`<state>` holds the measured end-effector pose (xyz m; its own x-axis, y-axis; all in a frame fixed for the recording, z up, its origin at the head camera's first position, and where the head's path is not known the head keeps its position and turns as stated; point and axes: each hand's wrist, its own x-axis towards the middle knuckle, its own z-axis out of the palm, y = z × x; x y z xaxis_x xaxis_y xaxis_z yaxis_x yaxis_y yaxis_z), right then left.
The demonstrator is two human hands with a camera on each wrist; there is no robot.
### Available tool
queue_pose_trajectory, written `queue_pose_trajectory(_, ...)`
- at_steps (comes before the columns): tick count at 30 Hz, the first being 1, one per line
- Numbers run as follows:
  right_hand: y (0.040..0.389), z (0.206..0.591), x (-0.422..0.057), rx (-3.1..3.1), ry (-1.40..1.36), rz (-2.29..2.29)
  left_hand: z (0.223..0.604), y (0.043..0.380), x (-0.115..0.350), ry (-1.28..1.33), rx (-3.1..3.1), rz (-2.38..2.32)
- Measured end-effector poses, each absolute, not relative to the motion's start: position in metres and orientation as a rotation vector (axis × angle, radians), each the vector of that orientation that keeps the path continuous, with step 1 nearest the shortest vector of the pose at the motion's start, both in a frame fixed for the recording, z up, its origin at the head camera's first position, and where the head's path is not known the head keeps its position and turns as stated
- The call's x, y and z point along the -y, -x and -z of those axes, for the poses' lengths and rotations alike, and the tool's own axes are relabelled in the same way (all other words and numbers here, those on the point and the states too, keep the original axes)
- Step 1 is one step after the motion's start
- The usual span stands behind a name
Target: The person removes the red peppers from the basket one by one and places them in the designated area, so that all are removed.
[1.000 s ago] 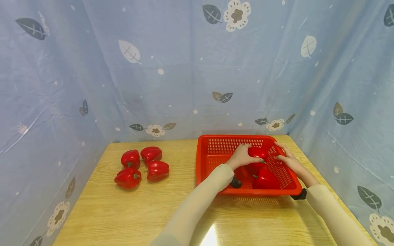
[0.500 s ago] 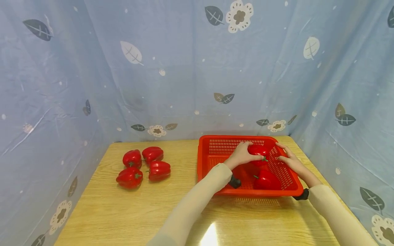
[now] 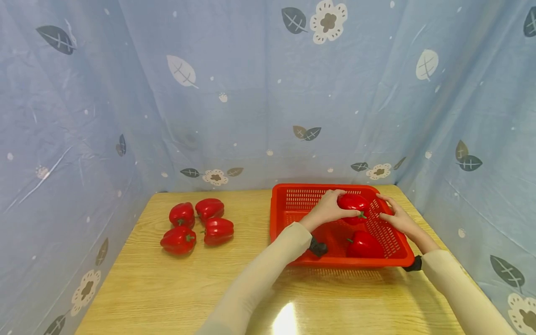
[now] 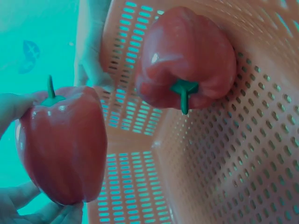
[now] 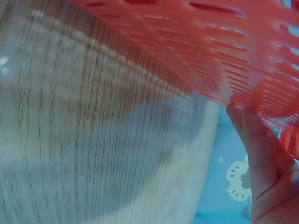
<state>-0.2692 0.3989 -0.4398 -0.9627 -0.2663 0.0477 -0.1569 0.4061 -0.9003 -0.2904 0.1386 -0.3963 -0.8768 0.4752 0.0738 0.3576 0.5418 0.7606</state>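
Observation:
My left hand (image 3: 328,209) grips a red bell pepper (image 3: 353,203) over the back right of a red plastic basket (image 3: 278,223). In the left wrist view the thumb and fingers hold this bell pepper (image 4: 63,144) at its two ends, green stem by the thumb. A second red bell pepper (image 3: 365,245) lies in the basket's front right corner. My right hand (image 3: 399,219) grips the basket's right rim, thumb on the rim. The right wrist view has the right hand's fingers (image 5: 257,140) against the basket's slotted outer wall (image 5: 224,42).
On the left of the wooden table (image 3: 167,293) several red bell peppers (image 3: 179,240) lie in a cluster. A blue patterned curtain (image 3: 234,93) encloses the table at the back and both sides.
My left hand has raised the bell pepper slightly inside the basket. The right hand keeps its hold on the rim. The view has shifted a little, moving the scene slightly right.

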Motion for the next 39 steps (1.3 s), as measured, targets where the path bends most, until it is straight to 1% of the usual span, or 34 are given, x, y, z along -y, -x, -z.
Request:
queue_pose_trajectory(5,0.271,0.441,-0.4,-2.647,0.401,1.518,0.393,0.29,-0.13,-0.721,-2.651,-1.262)
queue_pose_trajectory(14,0.269,0.437,-0.396,-2.783,0.282,1.357,0.388,0.291,-0.111,-0.712,-2.705,-1.232)
queue_pose_trajectory(24,0.268,0.439,-0.394,-2.913,0.276,1.261,0.385,0.286,-0.094,-0.682,-2.711,-1.284)
queue_pose_trajectory(28,0.266,0.438,-0.392,-2.984,0.225,1.182,0.384,0.283,-0.088,-0.673,-2.715,-1.309)
queue_pose_trajectory(36,0.262,0.438,-0.391,-2.942,0.075,1.24,0.379,0.277,-0.072,-0.648,-2.675,-1.386)
queue_pose_trajectory(39,0.262,0.438,-0.39,-2.948,0.076,1.251,0.379,0.275,-0.066,-0.642,-2.68,-1.406)
